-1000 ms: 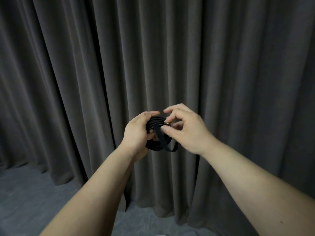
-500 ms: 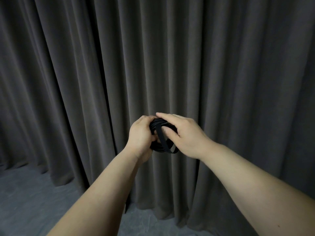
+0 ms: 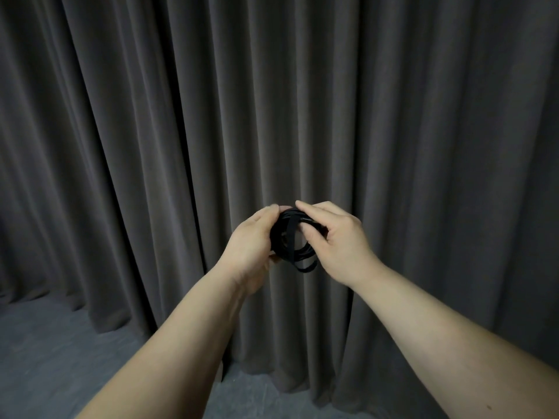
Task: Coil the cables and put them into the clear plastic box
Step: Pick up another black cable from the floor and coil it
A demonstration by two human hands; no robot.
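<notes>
The pleated dark grey fabric curtain (image 3: 393, 122) closes off the whole space behind both raised hands, hanging down to the grey carpeted floor (image 3: 45, 358). Open air lies to either side of the forearms and below them.

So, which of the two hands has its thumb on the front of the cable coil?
The right hand: its thumb lies across the front of the black cable coil. The left hand grips the coil's left edge.

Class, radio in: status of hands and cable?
Left hand and right hand both grip the coiled black cable. Box not in view. Nothing obstructing.
</notes>
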